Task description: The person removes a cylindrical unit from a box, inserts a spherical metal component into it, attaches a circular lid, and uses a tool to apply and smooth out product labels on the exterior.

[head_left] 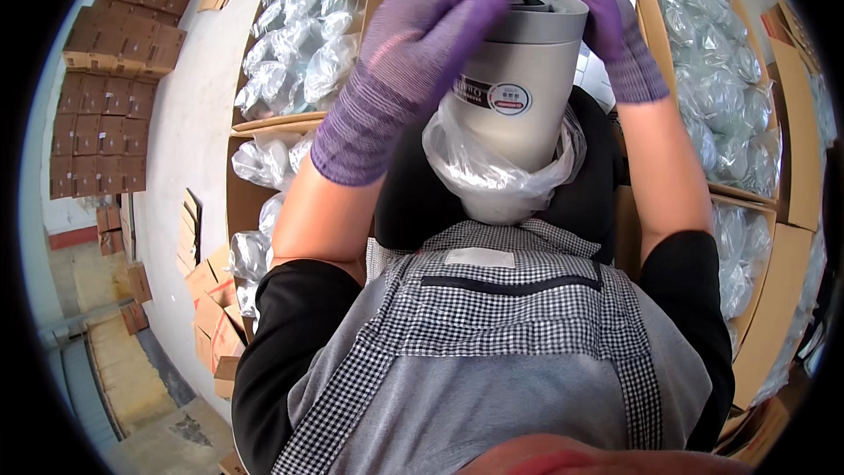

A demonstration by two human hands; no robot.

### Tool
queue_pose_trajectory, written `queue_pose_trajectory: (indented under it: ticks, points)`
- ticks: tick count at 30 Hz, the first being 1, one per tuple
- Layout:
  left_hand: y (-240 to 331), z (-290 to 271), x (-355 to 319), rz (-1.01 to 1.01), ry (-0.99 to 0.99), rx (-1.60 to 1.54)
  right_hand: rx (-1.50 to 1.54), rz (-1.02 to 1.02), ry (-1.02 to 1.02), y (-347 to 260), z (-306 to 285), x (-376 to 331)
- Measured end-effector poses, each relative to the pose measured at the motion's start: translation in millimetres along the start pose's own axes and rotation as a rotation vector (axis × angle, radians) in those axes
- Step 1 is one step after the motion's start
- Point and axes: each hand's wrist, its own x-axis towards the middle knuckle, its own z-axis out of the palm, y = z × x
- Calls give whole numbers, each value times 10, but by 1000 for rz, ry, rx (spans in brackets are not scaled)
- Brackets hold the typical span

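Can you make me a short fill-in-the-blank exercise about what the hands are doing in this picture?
1. Both hands wear knitted gloves of the colour ____.
2. The left hand and right hand grip the top of a silver ____-shaped flask.
3. A clear ____ bag is bunched around the flask's lower part.
4. Cardboard boxes on both sides hold more items wrapped in ____.

Missing words: purple; cylinder; plastic; plastic
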Motion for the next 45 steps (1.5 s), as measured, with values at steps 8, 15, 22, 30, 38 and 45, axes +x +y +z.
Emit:
queue_pose_trajectory:
  ticks: [8,15,22,30,38,45]
  points:
    - [-686,37,164,239,-16,-309,668,186,279,262,634,-247]
    - [-606,-173,130,-108,-214,-195,488,123,72,253,326,-209]
    - [-462,72,200,301,-87,-190,1549,323,154,636,656,-93]
    - [-1095,42,188,310,-242,-481,627,68,97,16,258,-462]
    - [-1566,1092,-197,-305,-360,-357,-537,232,-747,-1741,-625,324]
    - [-1604,1529,-195,-245,-286,-572,-843,-85,-974,-2074,-480,306]
